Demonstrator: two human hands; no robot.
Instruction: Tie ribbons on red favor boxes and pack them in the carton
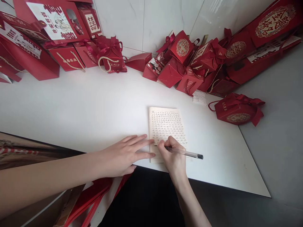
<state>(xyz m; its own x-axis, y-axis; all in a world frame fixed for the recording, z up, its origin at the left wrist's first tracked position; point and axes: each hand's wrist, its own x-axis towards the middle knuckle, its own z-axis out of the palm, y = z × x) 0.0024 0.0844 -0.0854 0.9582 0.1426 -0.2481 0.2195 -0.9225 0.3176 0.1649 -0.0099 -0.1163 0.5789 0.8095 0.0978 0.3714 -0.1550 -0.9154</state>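
Right hand (175,156): grasps a pen (187,153) — tip at the notebook (165,126)
Left hand (125,154): spread, unclenched, fingertips on the notebook's left side
Numbers (167,121): handwritten rows, lower ones partly hidden by the right hand
Table (94,104): notebook at near edge; red boxes (170,74) along far edge — one labelled 囍; bowed box (233,111) by right edge

Notebook (167,126): rows of handwritten numbers | upper-left small box (92,24): 囍 | bow-topped box (115,65): 年好合
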